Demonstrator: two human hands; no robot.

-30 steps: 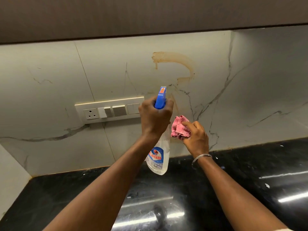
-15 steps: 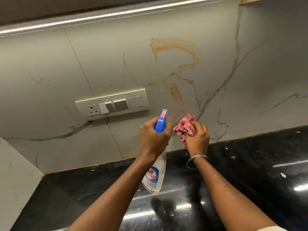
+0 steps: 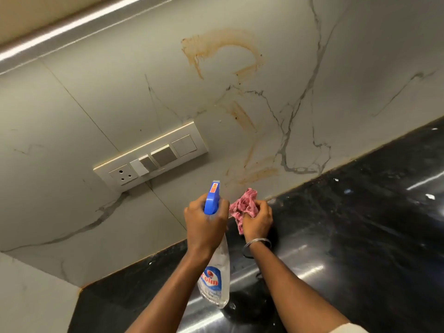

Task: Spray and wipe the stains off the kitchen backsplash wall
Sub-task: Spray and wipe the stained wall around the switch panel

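Note:
My left hand (image 3: 204, 227) grips the neck of a clear spray bottle (image 3: 215, 277) with a blue trigger head (image 3: 212, 198), its nozzle pointing at the wall. Right beside it, my right hand (image 3: 257, 219) holds a crumpled pink cloth (image 3: 242, 206) close to the wall's foot. The white marble backsplash (image 3: 120, 99) carries orange-brown stains: a curved arc (image 3: 225, 48) high up, a streak (image 3: 241, 116) lower down, and smears (image 3: 259, 173) just above the cloth.
A white switch and socket plate (image 3: 151, 156) is fixed to the wall left of the stains. The glossy black countertop (image 3: 360, 224) runs below and to the right. A lit strip (image 3: 72, 27) lines the cabinet underside above.
Both hands have dropped lower in view and sit further from the upper stains. The view has tilted up and rolled, so the lower smears now show above the cloth.

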